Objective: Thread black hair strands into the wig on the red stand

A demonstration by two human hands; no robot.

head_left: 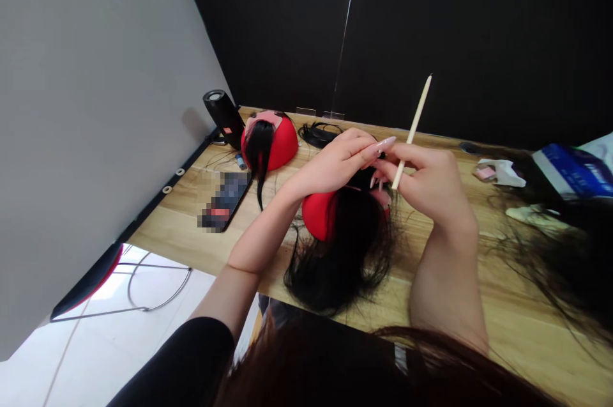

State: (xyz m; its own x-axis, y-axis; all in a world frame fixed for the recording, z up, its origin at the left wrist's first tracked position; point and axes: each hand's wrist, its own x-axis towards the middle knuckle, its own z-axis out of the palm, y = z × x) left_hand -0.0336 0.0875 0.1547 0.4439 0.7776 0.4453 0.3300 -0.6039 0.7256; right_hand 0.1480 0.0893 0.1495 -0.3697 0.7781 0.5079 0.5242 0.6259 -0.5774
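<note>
On the wooden table, a red dome-shaped block [316, 215] carries a hairpiece [354, 241] of long black hair, which spills towards me. Above its far side my two hands meet, fingertips touching. My left hand [347, 158] is closed in a pinch; what lies between its fingers, perhaps strands of hair, is hidden. A thin pale-handled ventilating needle [412, 129] rests between the thumb and fingers of my right hand [424, 180], its fine dark tip pointing up and away. The right fingertips are bent in beside the left ones, over the hairpiece.
Another red dome [282, 145] with black hair stands back left, beside a black cylindrical speaker [225, 116]. A phone [227, 199] lies left. Loose black hair [320, 134] is behind my hands. At right are a blue packet [569, 170], white tissue [507, 172] and more dark hair [575, 260].
</note>
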